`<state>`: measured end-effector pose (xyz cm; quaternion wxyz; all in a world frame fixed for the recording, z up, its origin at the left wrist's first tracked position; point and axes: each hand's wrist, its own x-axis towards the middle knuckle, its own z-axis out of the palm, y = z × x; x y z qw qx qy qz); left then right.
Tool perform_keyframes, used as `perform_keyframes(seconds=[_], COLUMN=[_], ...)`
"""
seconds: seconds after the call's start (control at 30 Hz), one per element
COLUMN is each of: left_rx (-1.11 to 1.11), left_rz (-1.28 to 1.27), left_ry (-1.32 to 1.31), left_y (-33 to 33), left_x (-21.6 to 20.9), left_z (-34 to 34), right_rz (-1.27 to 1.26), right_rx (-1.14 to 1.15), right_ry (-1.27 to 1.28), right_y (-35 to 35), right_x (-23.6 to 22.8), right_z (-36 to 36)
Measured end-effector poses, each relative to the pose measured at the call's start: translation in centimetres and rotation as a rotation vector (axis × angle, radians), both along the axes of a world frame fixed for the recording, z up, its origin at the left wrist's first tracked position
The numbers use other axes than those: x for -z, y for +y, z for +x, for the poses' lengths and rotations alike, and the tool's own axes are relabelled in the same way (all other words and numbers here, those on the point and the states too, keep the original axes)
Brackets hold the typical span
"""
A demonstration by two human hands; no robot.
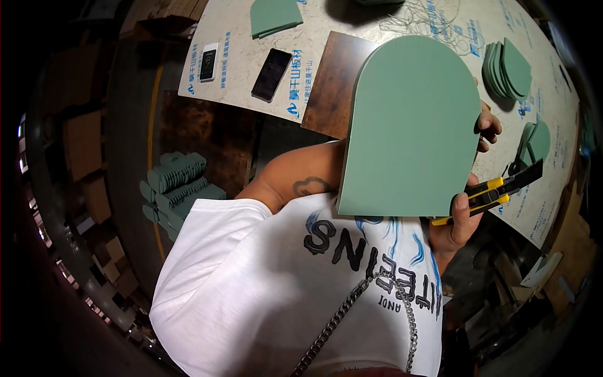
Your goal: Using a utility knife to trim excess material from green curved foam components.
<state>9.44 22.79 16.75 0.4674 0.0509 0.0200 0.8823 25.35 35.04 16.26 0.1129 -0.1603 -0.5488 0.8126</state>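
Observation:
A green panel (411, 129) with an arched top and straight lower edges is held up in front of my chest, its broad face toward me. My left forearm passes behind it, and the fingers of my left hand (488, 127) curl around by its right edge; the rest of that hand is hidden. At the lower right corner, my right hand (461, 229) is closed around a yellow and black utility knife (488, 196), which points up and to the right. The thumb of that hand lies close to the panel's edge.
Beyond the panel is a pale printed worktable (339, 16) with a brown board (333, 85) at its near edge. On it are a dark phone (272, 75), a white device (209, 63), tangled string (433, 28) and stacked green panels (507, 69). More green pieces (179, 182) are piled low at left.

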Motion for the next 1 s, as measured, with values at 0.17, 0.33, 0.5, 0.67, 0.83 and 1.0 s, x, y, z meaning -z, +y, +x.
perform_keyframes(seconds=[0.17,0.33,0.5,0.67,0.83,1.0], left_rx=[-0.010,0.016,-0.177,-0.199,-0.220,-0.286], left_rz=[0.126,0.309,-0.468,-0.547,-0.557,-0.687], left_ry=[0.059,0.321,0.716,0.922,0.934,0.941], left_y=[0.3,-1.1,-5.0,-5.4,-5.8,-5.5], left_x=[0.7,2.2,-1.7,-3.5,-4.6,-5.0], left_z=[-1.7,-5.2,-2.7,-1.6,-1.0,-0.8], right_rz=[-0.001,0.150,0.104,0.030,0.087,0.132], right_rx=[0.056,0.233,0.255,0.250,0.266,0.309], right_ry=[-0.022,0.062,0.047,0.080,0.087,0.116], right_y=[0.1,0.8,1.6,1.2,1.0,1.2], right_x=[-0.4,0.6,2.8,2.1,1.3,1.3], right_z=[-0.3,0.9,2.3,2.4,2.2,2.7])
